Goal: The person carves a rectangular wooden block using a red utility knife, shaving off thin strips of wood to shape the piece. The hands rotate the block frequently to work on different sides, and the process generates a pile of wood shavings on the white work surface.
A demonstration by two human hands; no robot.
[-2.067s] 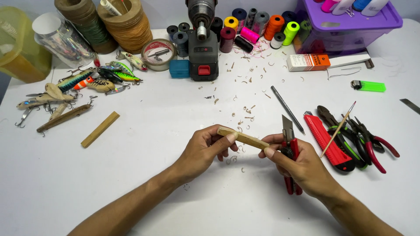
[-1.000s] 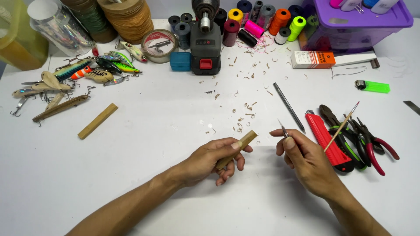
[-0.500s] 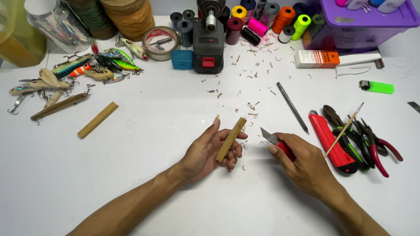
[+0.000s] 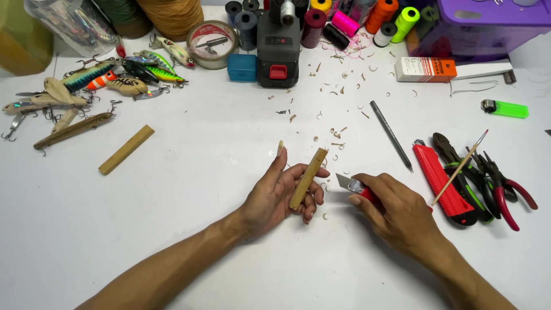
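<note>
While pale curled wood shavings [image 4: 338, 133] lie scattered over the white surface [image 4: 189, 189], the short tan wooden stick [image 4: 308, 178] looks only partly whittled: it is mostly square-edged and blocky, so most of the shaping seems left to do. The left hand [image 4: 281, 192] lies palm up with its grip loose, the stick resting across the half-curled fingers and slanting up and to the right, thumb raised clear of it. Just to its right, the right hand [image 4: 396, 209] has its grip clamped on a red utility knife [image 4: 359, 186], whose bare blade points toward the stick without touching it. A second, longer wooden strip [image 4: 126, 149] lies untouched well to the left.
</note>
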